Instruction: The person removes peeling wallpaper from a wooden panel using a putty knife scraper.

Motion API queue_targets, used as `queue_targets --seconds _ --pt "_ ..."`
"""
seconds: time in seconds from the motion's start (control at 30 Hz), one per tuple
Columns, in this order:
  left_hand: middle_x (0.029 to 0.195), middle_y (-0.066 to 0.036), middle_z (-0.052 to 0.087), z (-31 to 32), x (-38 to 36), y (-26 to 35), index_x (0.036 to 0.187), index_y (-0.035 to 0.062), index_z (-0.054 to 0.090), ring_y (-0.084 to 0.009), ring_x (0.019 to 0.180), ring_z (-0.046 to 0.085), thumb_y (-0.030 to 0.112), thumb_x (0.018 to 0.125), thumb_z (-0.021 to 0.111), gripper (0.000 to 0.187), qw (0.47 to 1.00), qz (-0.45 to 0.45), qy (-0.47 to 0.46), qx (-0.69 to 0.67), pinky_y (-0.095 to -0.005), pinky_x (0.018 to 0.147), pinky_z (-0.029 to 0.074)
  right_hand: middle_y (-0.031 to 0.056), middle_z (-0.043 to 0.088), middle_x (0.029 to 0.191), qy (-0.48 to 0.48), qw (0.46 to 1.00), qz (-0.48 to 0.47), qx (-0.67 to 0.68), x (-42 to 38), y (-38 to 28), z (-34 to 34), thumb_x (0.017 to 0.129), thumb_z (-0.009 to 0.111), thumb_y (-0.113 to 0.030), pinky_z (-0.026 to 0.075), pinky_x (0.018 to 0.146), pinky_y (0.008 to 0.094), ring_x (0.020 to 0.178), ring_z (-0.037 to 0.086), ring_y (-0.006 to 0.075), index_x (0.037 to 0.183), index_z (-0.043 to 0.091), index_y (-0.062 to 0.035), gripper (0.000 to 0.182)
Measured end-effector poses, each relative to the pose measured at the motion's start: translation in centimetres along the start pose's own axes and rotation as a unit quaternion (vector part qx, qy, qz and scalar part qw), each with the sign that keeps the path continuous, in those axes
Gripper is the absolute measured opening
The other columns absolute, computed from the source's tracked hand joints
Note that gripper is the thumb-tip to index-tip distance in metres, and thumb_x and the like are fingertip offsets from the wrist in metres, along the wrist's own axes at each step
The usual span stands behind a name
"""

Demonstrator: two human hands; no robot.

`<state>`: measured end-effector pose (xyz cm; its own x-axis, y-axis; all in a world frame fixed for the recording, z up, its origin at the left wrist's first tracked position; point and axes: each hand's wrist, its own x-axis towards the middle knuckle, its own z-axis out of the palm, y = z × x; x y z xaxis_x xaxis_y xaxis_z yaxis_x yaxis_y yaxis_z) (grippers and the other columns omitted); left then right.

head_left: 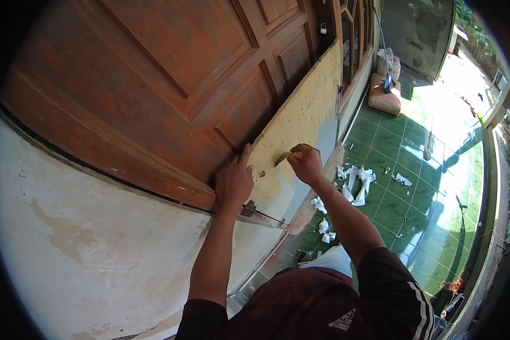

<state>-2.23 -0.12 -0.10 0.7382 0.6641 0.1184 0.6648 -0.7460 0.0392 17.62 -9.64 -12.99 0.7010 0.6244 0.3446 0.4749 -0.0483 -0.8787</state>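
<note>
The left hand (234, 180), fingers spread, presses on the edge of a pale, flat, wood-grained board (300, 110) against the reddish-brown panelled wooden door (209, 68). Right of it, the right hand (306, 164) grips a small, thin scraper-like tool (283, 158) at the board's surface. Further right, crumpled white scraps (358, 182) litter green floor tiles (386, 205).

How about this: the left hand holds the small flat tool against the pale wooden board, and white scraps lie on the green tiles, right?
No, the head view shows the right hand, not the left hand, holding the tool against the board; white scraps do lie on the green tiles.
</note>
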Motion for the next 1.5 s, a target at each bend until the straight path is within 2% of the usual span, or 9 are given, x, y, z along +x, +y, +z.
queue_targets --seconds 0.23,0.33,0.63,0.73,0.83,1.0,1.2,1.33,1.5 --pt "0.12 -0.014 0.072 0.0 0.1 0.1 0.161 0.0176 0.043 -0.0342 0.104 0.072 0.025 0.102 0.063 0.062 1.0 -0.005 -0.005 0.007 -0.0469 0.087 0.059 0.0259 0.074 0.091 0.014 1.0 0.007 0.011 -0.4 0.3 0.4 0.084 0.074 -0.018 0.059 0.078 0.0444 0.084 0.074 0.0407 0.095 0.075 0.0045 0.025" --pt "0.12 -0.014 0.072 0.5 -0.5 -0.1 0.16 0.0178 0.043 -0.0342 0.104 0.072 0.025 0.102 0.063 0.062 1.0 0.0 0.001 0.002 -0.0469 0.087 0.059 0.0253 0.074 0.091 -0.028 0.999 0.02 -0.017 -0.9 1.3 0.9 0.084 0.075 -0.018 0.059 0.077 0.0436 0.082 0.074 0.04 0.093 0.075 0.0044 0.024" --pt "0.121 -0.015 0.072 0.1 0.2 0.1 0.159 0.0169 0.046 -0.0343 0.104 0.072 0.025 0.102 0.063 0.06 1.0 -0.001 0.016 0.007 -0.0469 0.086 0.059 0.0241 0.075 0.089 0.034 0.999 0.012 0.028 -1.3 0.3 0.1 0.086 0.075 -0.017 0.059 0.075 0.0416 0.079 0.074 0.038 0.093 0.075 0.0046 0.023" --pt "0.121 -0.014 0.072 0.7 -0.1 -0.1 0.159 0.0168 0.045 -0.0346 0.104 0.072 0.025 0.102 0.064 0.061 1.0 0.0 0.026 0.002 -0.0472 0.086 0.058 0.0238 0.075 0.09 0.022 0.996 0.075 0.045 -1.0 0.7 -0.1 0.086 0.076 -0.018 0.059 0.075 0.0411 0.079 0.075 0.0373 0.094 0.076 0.0044 0.024" --pt "0.121 -0.014 0.072 0.6 -0.4 -0.1 0.159 0.0167 0.045 -0.035 0.104 0.071 0.026 0.102 0.063 0.061 1.0 0.003 0.021 0.001 -0.0472 0.087 0.058 0.0236 0.075 0.09 0.002 1.0 0.009 0.027 -0.9 0.3 -0.6 0.086 0.076 -0.018 0.059 0.076 0.0411 0.081 0.075 0.0375 0.093 0.076 0.0044 0.024" --pt "0.12 -0.014 0.072 1.3 -0.6 -0.3 0.159 0.0173 0.045 -0.0348 0.105 0.071 0.027 0.102 0.064 0.062 1.0 0.004 0.023 0.003 -0.0469 0.088 0.058 0.0238 0.075 0.091 -0.023 1.0 -0.014 -0.005 -2.1 2.5 1.4 0.086 0.074 -0.018 0.059 0.076 0.0412 0.082 0.075 0.0378 0.095 0.075 0.0046 0.025" --pt "0.123 -0.014 0.071 0.6 -0.2 0.2 0.159 0.0176 0.045 -0.0342 0.109 0.07 0.026 0.102 0.064 0.061 1.0 -0.016 0.003 0.01 -0.0473 0.089 0.058 0.0244 0.074 0.088 0.014 0.995 0.086 0.052 -1.1 1.3 -0.2 0.086 0.074 -0.019 0.059 0.074 0.0416 0.078 0.074 0.0373 0.095 0.075 0.0049 0.026" --pt "0.124 -0.015 0.071 0.5 0.0 0.2 0.159 0.0168 0.045 -0.0344 0.11 0.07 0.026 0.102 0.064 0.061 1.0 -0.011 0.007 0.013 -0.0475 0.09 0.057 0.0246 0.075 0.092 -0.004 1.0 0.012 0.027 -0.7 0.8 -0.6 0.086 0.074 -0.019 0.059 0.076 0.0426 0.083 0.074 0.0377 0.095 0.076 0.0041 0.025" --pt "0.123 -0.015 0.071 0.9 0.1 -0.2 0.158 0.0157 0.046 -0.0347 0.11 0.07 0.025 0.101 0.064 0.06 0.999 0.007 0.03 0.009 -0.0476 0.09 0.057 0.0257 0.074 0.094 -0.022 1.0 0.008 0.0 -1.8 1.8 1.0 0.085 0.074 -0.019 0.059 0.08 0.044 0.086 0.074 0.0406 0.094 0.075 0.0041 0.025"
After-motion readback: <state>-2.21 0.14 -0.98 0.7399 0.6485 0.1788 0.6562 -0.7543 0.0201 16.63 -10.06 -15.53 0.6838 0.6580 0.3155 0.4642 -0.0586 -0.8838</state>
